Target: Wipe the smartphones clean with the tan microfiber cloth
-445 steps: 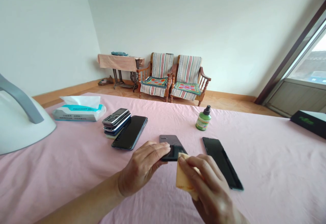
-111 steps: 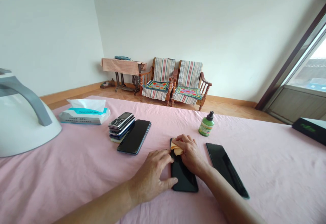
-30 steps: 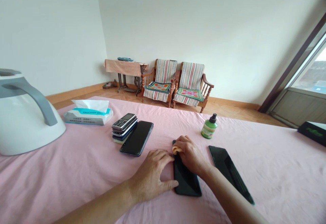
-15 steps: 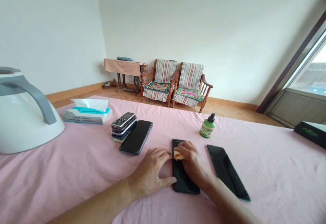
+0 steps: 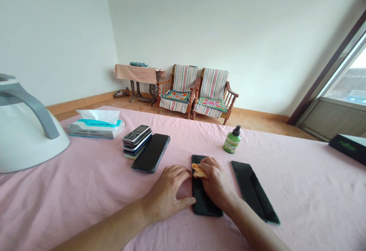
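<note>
Landmark: the black phone (image 5: 203,205) lies flat on the pink-covered table (image 5: 85,194), its long side running away from the person; every place below is told from it
Left hand: the left hand (image 5: 168,194) rests palm-down just left of the phone; its fingers are spread flat and closed on nothing; thumb and fingertips touch the phone's left edge
Right hand: the right hand (image 5: 215,180) lies over the phone's far half; its fingers are curled round a folded yellow cloth (image 5: 197,171), pressing it onto the glass
Neighbours: a second phone (image 5: 254,192) lies just right of it, not touching; a green bottle (image 5: 232,141) stands upright beyond it to the right; a dark phone (image 5: 151,152) and a stack of phones (image 5: 137,138) sit beyond it to the left
Risk, sliding: the left hand braces one edge only; a hard sideways stroke could, I judge, push the phone over the sheet into the second phone
Risk, bottle: a long stroke away from the person could bring the knuckles near the bottle and tip it; whether its cap is tight cannot be told
Risk, scratching: any grit under the cloth would be dragged across the glass; none can be made out
Risk, sheet: the cover looks loose and creased; it may bunch under the phone and rock it
</note>
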A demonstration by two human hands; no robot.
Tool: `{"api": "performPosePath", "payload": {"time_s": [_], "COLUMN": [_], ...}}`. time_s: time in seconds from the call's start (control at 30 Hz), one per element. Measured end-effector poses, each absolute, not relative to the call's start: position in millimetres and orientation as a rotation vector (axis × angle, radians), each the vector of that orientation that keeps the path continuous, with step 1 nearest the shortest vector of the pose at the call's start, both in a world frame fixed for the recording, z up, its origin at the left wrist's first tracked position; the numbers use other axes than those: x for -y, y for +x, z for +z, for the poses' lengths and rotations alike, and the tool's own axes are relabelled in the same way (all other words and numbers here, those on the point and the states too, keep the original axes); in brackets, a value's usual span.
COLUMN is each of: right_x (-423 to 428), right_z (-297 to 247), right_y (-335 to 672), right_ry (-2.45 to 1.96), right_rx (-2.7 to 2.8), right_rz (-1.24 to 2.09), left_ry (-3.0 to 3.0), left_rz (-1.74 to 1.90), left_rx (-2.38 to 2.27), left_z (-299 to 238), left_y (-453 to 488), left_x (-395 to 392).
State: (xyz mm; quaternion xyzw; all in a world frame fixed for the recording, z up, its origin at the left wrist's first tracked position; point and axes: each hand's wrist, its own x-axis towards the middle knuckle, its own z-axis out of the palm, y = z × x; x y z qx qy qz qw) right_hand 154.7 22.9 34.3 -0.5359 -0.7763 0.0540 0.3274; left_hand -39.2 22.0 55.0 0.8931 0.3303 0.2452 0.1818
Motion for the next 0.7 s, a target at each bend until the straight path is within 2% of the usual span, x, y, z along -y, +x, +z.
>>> {"api": "performPosePath", "payload": {"time_s": [0.7], "right_x": [-20], "right_z": [39], "right_y": [148], "right_ry": [-1.456], "right_rx": [2.09], "right_rz": [0.025], "left_ry": [2.543], "left_rz": [0.705], "left_rx": [-0.899], "left_z": [54], "left_y": [-40], "left_x": [-23]}}
